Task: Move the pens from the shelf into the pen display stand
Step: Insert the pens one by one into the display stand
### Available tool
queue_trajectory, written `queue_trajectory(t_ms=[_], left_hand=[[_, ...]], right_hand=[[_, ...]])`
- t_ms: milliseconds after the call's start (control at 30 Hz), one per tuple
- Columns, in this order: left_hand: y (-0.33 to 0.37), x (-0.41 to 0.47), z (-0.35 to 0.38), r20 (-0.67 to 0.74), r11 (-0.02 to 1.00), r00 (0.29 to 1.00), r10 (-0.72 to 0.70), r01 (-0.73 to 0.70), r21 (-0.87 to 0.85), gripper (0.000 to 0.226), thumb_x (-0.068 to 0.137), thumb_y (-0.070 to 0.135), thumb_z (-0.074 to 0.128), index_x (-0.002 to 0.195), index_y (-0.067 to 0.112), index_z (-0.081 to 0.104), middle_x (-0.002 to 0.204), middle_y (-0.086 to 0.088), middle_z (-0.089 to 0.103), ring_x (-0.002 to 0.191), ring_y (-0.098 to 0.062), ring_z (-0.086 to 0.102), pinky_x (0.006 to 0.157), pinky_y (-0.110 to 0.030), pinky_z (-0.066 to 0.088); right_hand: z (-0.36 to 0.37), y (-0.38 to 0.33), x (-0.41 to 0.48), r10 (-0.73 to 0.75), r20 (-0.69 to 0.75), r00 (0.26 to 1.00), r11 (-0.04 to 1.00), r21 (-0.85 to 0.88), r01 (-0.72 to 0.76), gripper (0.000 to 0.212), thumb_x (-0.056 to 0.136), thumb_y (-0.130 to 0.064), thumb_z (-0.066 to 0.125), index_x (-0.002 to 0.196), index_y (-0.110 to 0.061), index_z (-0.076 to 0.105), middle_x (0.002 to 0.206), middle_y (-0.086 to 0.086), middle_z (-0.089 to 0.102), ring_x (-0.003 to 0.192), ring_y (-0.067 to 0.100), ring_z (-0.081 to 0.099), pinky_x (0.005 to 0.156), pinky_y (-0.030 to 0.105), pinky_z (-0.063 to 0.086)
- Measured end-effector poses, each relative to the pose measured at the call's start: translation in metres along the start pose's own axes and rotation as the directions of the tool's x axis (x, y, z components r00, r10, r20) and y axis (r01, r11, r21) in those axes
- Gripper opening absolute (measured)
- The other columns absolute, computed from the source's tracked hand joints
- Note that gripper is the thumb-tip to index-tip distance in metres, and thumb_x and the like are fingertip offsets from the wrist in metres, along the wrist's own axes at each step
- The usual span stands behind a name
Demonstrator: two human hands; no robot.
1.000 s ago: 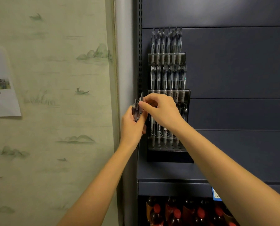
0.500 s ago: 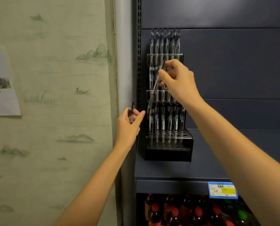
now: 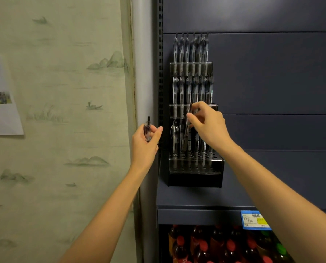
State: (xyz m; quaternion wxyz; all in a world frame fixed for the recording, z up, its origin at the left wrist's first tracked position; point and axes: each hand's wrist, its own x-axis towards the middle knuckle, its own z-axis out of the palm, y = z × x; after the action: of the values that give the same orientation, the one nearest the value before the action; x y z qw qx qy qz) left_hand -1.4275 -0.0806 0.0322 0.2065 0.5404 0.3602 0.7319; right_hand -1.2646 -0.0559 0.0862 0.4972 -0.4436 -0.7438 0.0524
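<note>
- Head view: one pen (image 3: 186, 130) is pinched by the right hand (image 3: 209, 126). It is tilted, tip down, over the bottom row of the pen display stand (image 3: 195, 179), likely so it can be slid into a hole.
- A second pen (image 3: 148, 124) is held upright in the curled fingers of the left hand (image 3: 146, 143), just left of the stand, probably kept ready for next.
- The two top rows are filled with standing pens (image 3: 191, 54). The bottom row is partly filled, and the front holes are seen bare.
- Bottles (image 3: 224, 247) are kept under the shelf (image 3: 196, 213).
</note>
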Motion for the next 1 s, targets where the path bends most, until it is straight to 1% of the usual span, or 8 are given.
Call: queue_trajectory(t_ms=[167, 233, 400, 633, 733, 800, 867, 1000], left_hand=[[-0.002, 0.0, 0.0, -0.001, 1.0, 1.0, -0.001, 0.001, 0.005, 0.021, 0.092, 0.012, 0.06, 0.073, 0.015, 0.049, 0.055, 0.009, 0.04, 0.038, -0.004, 0.032, 0.037, -0.016, 0.029], [-0.002, 0.0, 0.001, -0.004, 1.0, 1.0, -0.001, 0.001, 0.005, 0.022, 0.091, 0.012, 0.06, 0.073, 0.015, 0.048, 0.053, 0.011, 0.04, 0.038, -0.004, 0.032, 0.037, -0.016, 0.029], [-0.002, 0.001, 0.004, -0.006, 1.0, 1.0, 0.009, -0.009, 0.007, 0.022, 0.092, 0.012, 0.06, 0.073, 0.015, 0.048, 0.058, 0.002, 0.039, 0.037, -0.004, 0.034, 0.038, -0.015, 0.03], [-0.001, 0.001, 0.01, 0.0, 1.0, 1.0, -0.008, 0.008, -0.028, 0.022, 0.092, 0.01, 0.058, 0.074, 0.013, 0.047, 0.06, 0.003, 0.037, 0.037, -0.004, 0.032, 0.037, -0.015, 0.029], [0.001, 0.002, 0.012, 0.009, 0.999, 1.0, -0.003, 0.003, -0.032, 0.022, 0.092, 0.01, 0.058, 0.074, 0.013, 0.047, 0.06, 0.001, 0.037, 0.037, -0.004, 0.032, 0.037, -0.015, 0.029], [0.0, 0.002, 0.013, 0.02, 1.0, 1.0, -0.001, 0.002, -0.03, 0.021, 0.092, 0.011, 0.058, 0.074, 0.013, 0.047, 0.059, 0.002, 0.037, 0.038, -0.005, 0.032, 0.037, -0.016, 0.029], [0.0, 0.003, 0.014, 0.031, 1.0, 1.0, 0.004, -0.003, -0.027, 0.021, 0.093, 0.011, 0.057, 0.075, 0.013, 0.047, 0.058, 0.001, 0.037, 0.04, -0.007, 0.031, 0.037, -0.018, 0.028], [0.001, 0.001, 0.019, 0.04, 0.997, 0.999, 0.026, -0.029, 0.078, 0.021, 0.093, 0.002, 0.052, 0.082, 0.019, 0.055, 0.059, 0.003, 0.043, 0.049, -0.012, 0.037, 0.043, -0.022, 0.032]], right_hand=[[0.006, 0.002, -0.004, 0.006, 0.014, 1.0, 1.0, 0.001, -0.006, 0.026, 0.096, -0.029, 0.052, 0.119, -0.016, 0.055, 0.094, 0.004, 0.07, 0.087, 0.022, 0.067, 0.09, 0.045, 0.051], [0.007, 0.001, -0.003, 0.011, 0.029, 1.0, 1.0, -0.007, -0.011, 0.026, 0.096, -0.027, 0.054, 0.118, -0.014, 0.056, 0.097, 0.004, 0.07, 0.087, 0.02, 0.067, 0.089, 0.041, 0.052], [0.018, 0.007, -0.009, 0.027, 0.157, 0.987, 0.989, -0.15, -0.003, 0.026, 0.094, -0.025, 0.058, 0.117, -0.013, 0.059, 0.101, 0.001, 0.068, 0.085, 0.01, 0.057, 0.085, 0.029, 0.047], [0.021, 0.009, -0.011, 0.002, 0.106, 0.994, 0.983, -0.184, 0.018, 0.027, 0.093, -0.024, 0.059, 0.117, -0.016, 0.05, 0.101, -0.003, 0.064, 0.088, 0.02, 0.061, 0.078, 0.036, 0.05], [0.018, 0.004, -0.009, -0.099, -0.027, 0.995, 0.978, -0.186, 0.092, 0.023, 0.093, -0.027, 0.057, 0.115, -0.019, 0.054, 0.107, -0.005, 0.056, 0.084, 0.011, 0.053, 0.074, 0.033, 0.047], [0.015, -0.005, -0.006, -0.169, -0.077, 0.983, 0.979, -0.127, 0.158, 0.021, 0.094, -0.031, 0.054, 0.113, -0.023, 0.059, 0.105, -0.008, 0.053, 0.073, 0.003, 0.047, 0.068, 0.026, 0.041], [0.016, -0.017, -0.003, -0.21, -0.022, 0.977, 0.976, -0.07, 0.208, 0.023, 0.094, -0.036, 0.054, 0.111, -0.025, 0.064, 0.101, -0.011, 0.053, 0.069, -0.001, 0.044, 0.067, 0.022, 0.037], [0.024, -0.029, -0.001, -0.233, 0.116, 0.965, 0.969, -0.056, 0.241, 0.034, 0.088, -0.046, 0.059, 0.113, -0.025, 0.067, 0.104, -0.009, 0.056, 0.09, 0.003, 0.052, 0.075, 0.025, 0.043]])
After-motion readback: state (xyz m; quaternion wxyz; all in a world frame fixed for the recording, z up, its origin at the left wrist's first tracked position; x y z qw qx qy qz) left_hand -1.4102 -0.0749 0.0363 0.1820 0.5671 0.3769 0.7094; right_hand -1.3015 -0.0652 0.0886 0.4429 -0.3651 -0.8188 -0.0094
